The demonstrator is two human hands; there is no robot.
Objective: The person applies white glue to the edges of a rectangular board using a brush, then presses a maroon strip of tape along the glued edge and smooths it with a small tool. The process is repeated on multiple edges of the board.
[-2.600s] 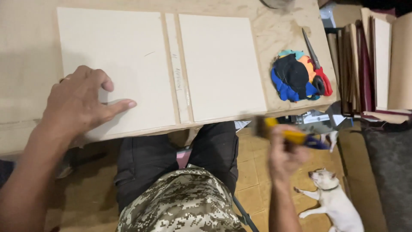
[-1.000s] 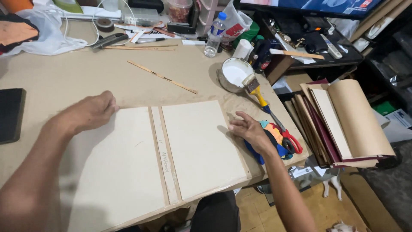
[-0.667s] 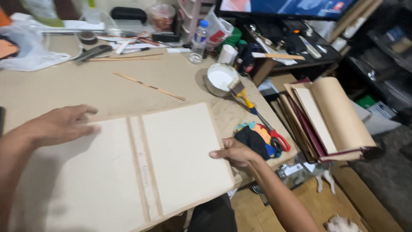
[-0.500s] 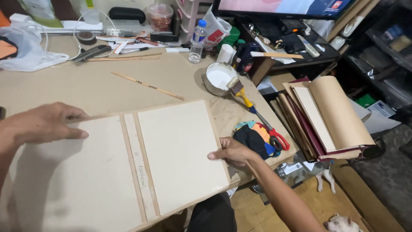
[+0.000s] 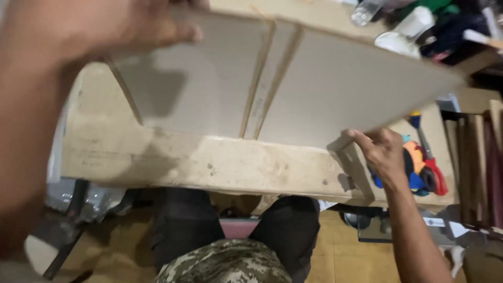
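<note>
A grey board book cover [image 5: 325, 89], two large panels joined by a narrow spine strip [image 5: 270, 78], is lifted off the brown paper-covered table [image 5: 209, 162] and tilted toward me. My right hand [image 5: 382, 154] pinches its lower right corner from underneath. My left hand [image 5: 131, 23], blurred and close to the camera, grips the cover's upper left edge.
Scissors with red handles [image 5: 432, 167] and colourful cloth pieces [image 5: 414, 167] lie by my right hand. A white bowl [image 5: 398, 42] and a clear bottle [image 5: 364, 10] stand at the back right. Stacked boards [image 5: 479, 157] lean at the right. My legs show under the table edge.
The cover lay flat on the table with my hands resting on its edges. Now both hands have lifted it up and tilted it. My view has dropped closer to the table.
</note>
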